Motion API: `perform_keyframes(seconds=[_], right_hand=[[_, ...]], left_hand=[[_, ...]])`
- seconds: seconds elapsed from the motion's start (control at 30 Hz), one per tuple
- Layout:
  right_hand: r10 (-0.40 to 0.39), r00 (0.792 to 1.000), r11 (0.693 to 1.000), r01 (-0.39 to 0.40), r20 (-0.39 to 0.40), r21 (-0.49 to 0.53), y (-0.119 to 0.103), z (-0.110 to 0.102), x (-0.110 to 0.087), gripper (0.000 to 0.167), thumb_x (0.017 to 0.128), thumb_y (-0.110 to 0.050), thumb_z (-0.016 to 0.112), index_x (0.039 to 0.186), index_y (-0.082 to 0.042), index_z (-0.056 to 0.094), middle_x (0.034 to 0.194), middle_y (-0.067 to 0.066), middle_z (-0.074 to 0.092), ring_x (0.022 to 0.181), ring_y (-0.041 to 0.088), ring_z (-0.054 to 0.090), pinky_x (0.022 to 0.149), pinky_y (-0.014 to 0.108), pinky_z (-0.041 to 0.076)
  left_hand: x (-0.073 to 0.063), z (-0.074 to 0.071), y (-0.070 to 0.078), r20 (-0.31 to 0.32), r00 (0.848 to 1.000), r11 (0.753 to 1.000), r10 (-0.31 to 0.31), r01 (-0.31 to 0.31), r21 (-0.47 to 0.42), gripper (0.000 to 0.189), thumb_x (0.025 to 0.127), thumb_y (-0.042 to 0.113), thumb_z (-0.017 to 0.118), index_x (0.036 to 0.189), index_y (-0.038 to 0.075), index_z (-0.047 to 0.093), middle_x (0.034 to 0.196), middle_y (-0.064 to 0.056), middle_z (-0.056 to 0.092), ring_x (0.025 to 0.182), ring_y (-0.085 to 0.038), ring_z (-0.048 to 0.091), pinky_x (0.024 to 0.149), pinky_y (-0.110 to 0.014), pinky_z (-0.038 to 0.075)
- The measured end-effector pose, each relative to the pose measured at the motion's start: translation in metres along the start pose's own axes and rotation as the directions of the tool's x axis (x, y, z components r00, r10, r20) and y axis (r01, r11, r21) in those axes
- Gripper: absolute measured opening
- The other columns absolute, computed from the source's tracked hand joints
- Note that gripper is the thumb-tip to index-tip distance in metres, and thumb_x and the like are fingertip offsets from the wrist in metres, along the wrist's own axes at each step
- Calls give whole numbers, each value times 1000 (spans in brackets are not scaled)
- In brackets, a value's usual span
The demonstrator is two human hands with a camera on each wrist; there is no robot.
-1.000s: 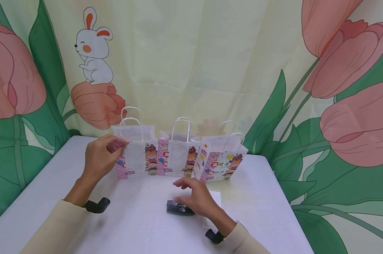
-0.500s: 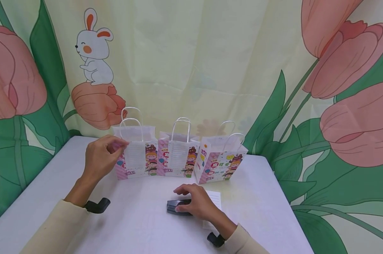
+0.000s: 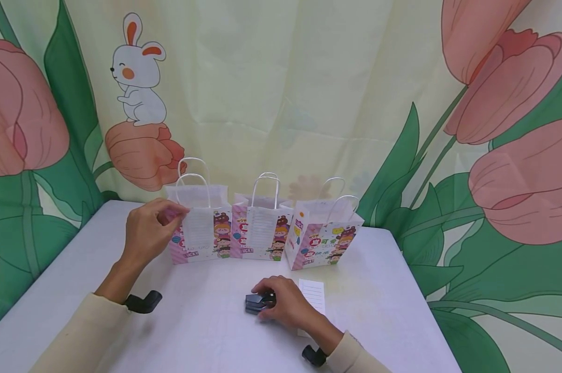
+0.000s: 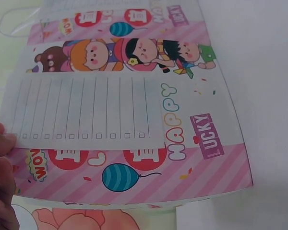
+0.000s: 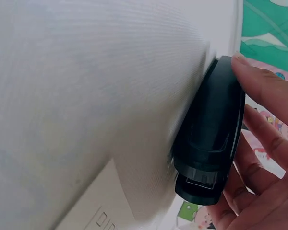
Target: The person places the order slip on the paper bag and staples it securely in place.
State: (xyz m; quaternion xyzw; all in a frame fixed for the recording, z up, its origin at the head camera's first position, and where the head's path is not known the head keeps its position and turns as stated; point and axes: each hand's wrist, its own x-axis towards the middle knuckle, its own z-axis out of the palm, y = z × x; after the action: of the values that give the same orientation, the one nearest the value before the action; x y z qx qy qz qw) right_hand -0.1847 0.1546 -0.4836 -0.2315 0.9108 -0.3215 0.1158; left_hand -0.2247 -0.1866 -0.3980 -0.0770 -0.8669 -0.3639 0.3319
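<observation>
My left hand (image 3: 146, 231) pinches a lined paper slip (image 3: 199, 232) against the top edge of the left paper gift bag (image 3: 222, 239). In the left wrist view, the slip (image 4: 86, 110) lies flat over the bag's printed front, with checkboxes along one side, and the fingers (image 4: 2, 146) are at its corner. On the table, my right hand (image 3: 285, 301) grips a black stapler (image 3: 257, 303). The right wrist view shows the thumb (image 5: 264, 86) on one side of the stapler (image 5: 211, 120) and the other fingers partly hidden behind it.
A middle gift bag (image 3: 236, 233) bears a similar slip (image 3: 260, 228) on its front. The right gift bag (image 3: 325, 243) stands turned at an angle. Another lined slip (image 3: 313, 291) lies on the white tablecloth (image 3: 206, 321), partly under the right hand and wrist. A flower-print curtain (image 3: 336, 77) hangs behind.
My right hand has come down from hovering over the stapler and now holds it, the fingers round its right part. The left hand has stayed in place at the left bag.
</observation>
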Motion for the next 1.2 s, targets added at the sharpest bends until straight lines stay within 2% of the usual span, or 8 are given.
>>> perform_keyframes(seconds=[0.2, 0.43, 0.63, 1.2], right_hand=[[-8, 1000, 998, 8, -6, -61, -2, 1, -1, 50, 73, -21, 99, 117, -30, 77, 114, -14, 76, 108, 5, 60, 100, 37, 48], [44, 999, 995, -42, 18, -92, -5, 2, -3, 54, 71, -24, 100, 118, -31, 75, 115, -15, 72, 110, 7, 57, 102, 40, 49], [33, 999, 993, -31, 13, -116, -4, 3, -4, 53, 71, -24, 100, 119, -30, 75, 113, -14, 71, 109, 6, 56, 102, 38, 49], [-32, 998, 998, 29, -63, -48, -16, -4, 7, 50, 79, -24, 96, 124, -29, 74, 119, -10, 71, 114, 11, 61, 101, 38, 53]], left_hand=[[0, 1, -1, -3, 1000, 1000, 5, -5, 4, 17, 88, 11, 86, 105, 9, 83, 93, -12, 77, 61, -22, 63, 55, -19, 50], [1, 1, -1, -1, 1000, 1000, 5, -5, 9, 18, 88, 11, 86, 106, 8, 83, 94, -12, 77, 61, -22, 64, 55, -19, 50], [1, 1, -1, 0, 1000, 1000, 7, -7, 2, 18, 88, 11, 85, 106, 8, 83, 94, -12, 77, 61, -22, 64, 55, -19, 50], [1, -1, 1, -2, 1000, 1000, 10, -10, -7, 16, 89, 12, 85, 105, 9, 84, 91, -11, 77, 60, -21, 62, 55, -19, 50]])
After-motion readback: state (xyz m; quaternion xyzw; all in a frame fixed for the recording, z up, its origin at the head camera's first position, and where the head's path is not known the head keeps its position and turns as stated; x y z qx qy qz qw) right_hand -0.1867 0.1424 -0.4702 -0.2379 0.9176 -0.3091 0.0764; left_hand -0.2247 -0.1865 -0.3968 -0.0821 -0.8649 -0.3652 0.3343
